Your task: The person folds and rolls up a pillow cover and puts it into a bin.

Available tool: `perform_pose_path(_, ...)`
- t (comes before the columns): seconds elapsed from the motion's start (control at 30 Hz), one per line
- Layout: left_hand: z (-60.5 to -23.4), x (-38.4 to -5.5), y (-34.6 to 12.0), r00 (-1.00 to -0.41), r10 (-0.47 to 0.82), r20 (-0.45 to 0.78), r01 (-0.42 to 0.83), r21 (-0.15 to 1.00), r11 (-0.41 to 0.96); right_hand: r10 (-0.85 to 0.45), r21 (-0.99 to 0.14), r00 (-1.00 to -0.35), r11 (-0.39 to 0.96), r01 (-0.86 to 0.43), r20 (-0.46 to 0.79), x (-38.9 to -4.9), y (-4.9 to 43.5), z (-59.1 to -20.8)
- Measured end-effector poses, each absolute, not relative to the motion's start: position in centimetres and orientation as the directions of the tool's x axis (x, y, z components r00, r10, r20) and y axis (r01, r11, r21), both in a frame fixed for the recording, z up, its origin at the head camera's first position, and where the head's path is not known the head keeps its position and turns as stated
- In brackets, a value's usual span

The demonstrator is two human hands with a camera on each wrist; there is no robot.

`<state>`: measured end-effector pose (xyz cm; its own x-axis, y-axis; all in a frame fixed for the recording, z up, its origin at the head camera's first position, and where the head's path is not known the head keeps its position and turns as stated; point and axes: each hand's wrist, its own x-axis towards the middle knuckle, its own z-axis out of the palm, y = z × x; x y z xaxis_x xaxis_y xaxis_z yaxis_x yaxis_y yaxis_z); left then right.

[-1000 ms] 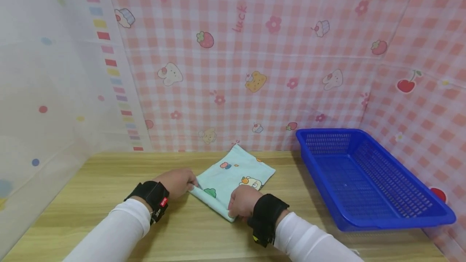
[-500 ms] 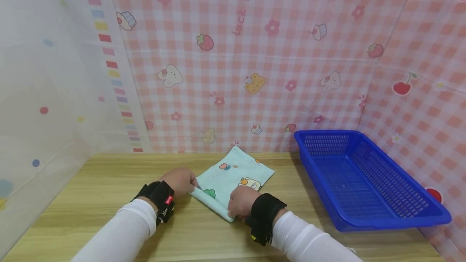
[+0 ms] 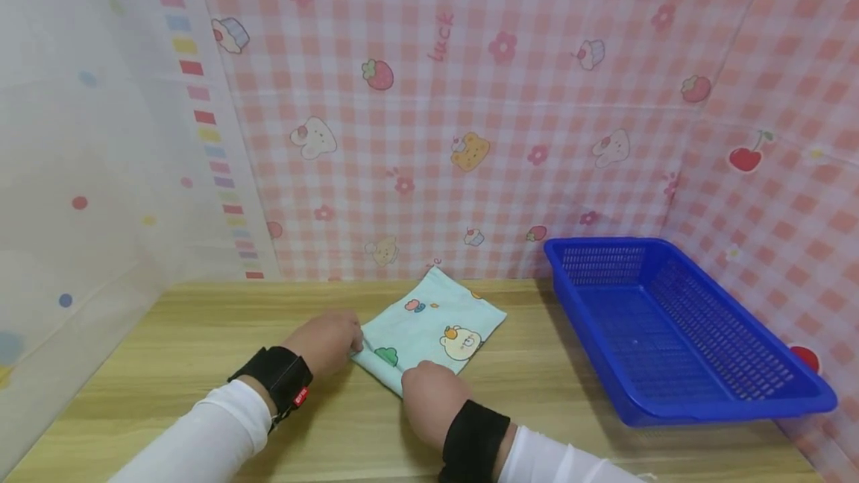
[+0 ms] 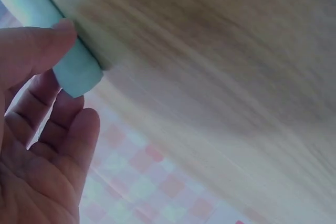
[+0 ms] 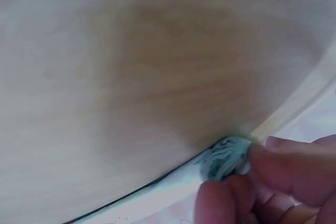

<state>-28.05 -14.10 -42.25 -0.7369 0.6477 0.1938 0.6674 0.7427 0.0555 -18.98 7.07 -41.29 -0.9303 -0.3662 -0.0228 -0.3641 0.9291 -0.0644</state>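
A light mint cloth point(image 3: 416, 330) printed with a bear and small pictures lies on the table, its near edge turned into a roll. At the roll's left end, my left hand point(image 3: 329, 343) pinches the cloth. The left wrist view shows the thumb point(image 4: 39, 51) on the rolled cloth point(image 4: 79, 72) and fingers at its far side. My right hand point(image 3: 432, 401) covers the roll's right end in the head view. From the right wrist, the thumb point(image 5: 294, 166) and fingers pinch the rolled end point(image 5: 226, 158), where coiled layers show.
A blue plastic basket point(image 3: 597, 341) with mesh sides stands to the right of the cloth. The wooden table point(image 3: 221, 311) meets a pink checked curtain point(image 3: 403, 110) at the back. A pale dotted sheet point(image 3: 87, 140) hangs on the left.
My right hand has shifted slightly left and toward me, now covering the roll's right end and uncovering more of the printed bear. The left hand stays at the roll's left end.
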Motion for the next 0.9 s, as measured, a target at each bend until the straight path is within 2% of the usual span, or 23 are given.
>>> perform_pose_path(0.23,-42.6,-28.1,-14.2,-0.712,0.663,0.231,0.686,0.028,0.727,-0.341,-0.061,-0.94,0.938,-0.34,-0.016,-18.9,6.7,-41.6)
perform_pose_path(0.53,-42.3,-28.2,-14.2,-0.757,0.635,0.151,0.651,0.1,0.752,-0.339,-0.132,-0.938,0.935,-0.328,-0.067,-19.9,7.7,-41.4)
perform_pose_path(0.7,-42.4,-28.6,-14.3,-0.773,0.622,0.124,0.635,0.152,0.758,-0.359,-0.238,-0.924,0.916,-0.322,-0.131,-21.0,8.8,-41.2)
perform_pose_path(0.9,-42.6,-29.3,-14.5,-0.799,0.597,0.064,0.593,0.248,0.766,-0.333,-0.401,-0.918,0.887,-0.227,-0.218,-22.0,10.0,-40.7)
